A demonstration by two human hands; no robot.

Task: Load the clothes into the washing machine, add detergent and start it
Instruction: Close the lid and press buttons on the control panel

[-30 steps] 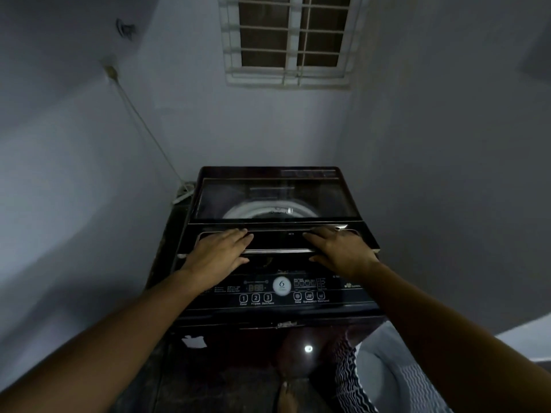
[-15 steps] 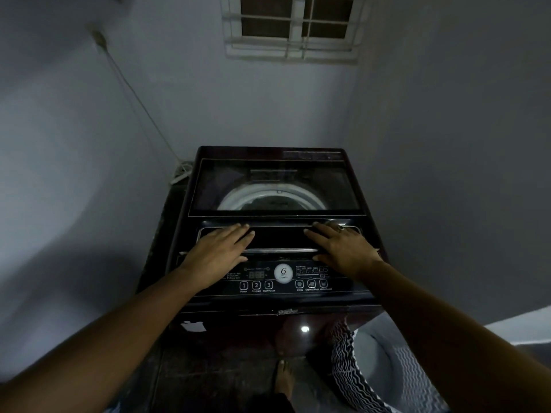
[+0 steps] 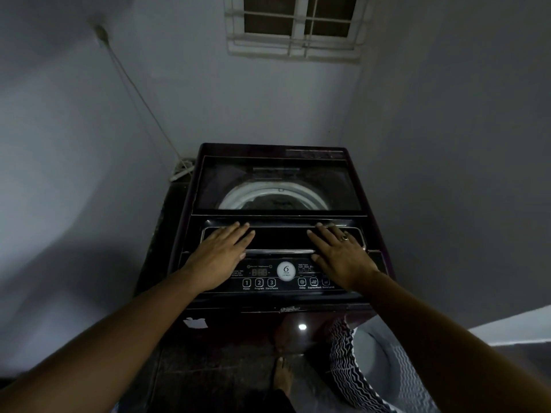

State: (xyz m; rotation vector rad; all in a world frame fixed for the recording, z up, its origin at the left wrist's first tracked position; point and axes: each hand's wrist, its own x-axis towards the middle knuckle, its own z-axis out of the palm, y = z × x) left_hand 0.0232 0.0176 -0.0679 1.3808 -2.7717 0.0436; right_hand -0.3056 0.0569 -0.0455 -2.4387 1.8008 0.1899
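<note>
A dark top-loading washing machine (image 3: 238, 320) stands in a corner. Its glass lid (image 3: 277, 177) lies flat and closed, and the white drum rim (image 3: 235, 198) shows through it with dark clothes inside. My left hand (image 3: 220, 254) lies flat, palm down, on the lid's front panel at the left. My right hand (image 3: 340, 251), wearing a ring, lies flat on the same panel at the right. Below the hands runs the control panel (image 3: 274, 283) with numbered buttons and a round white badge. No detergent is in view.
Grey walls close in on the left, back and right. A barred window (image 3: 295, 25) sits high on the back wall. A cable (image 3: 140, 93) slants down the left wall. A black-and-white patterned basket (image 3: 378, 371) stands on the floor at the right, beside my foot (image 3: 281, 375).
The camera has tilted down slightly, so the machine sits higher in the frame. Both hands stay flat on the lid's front panel with almost no shift.
</note>
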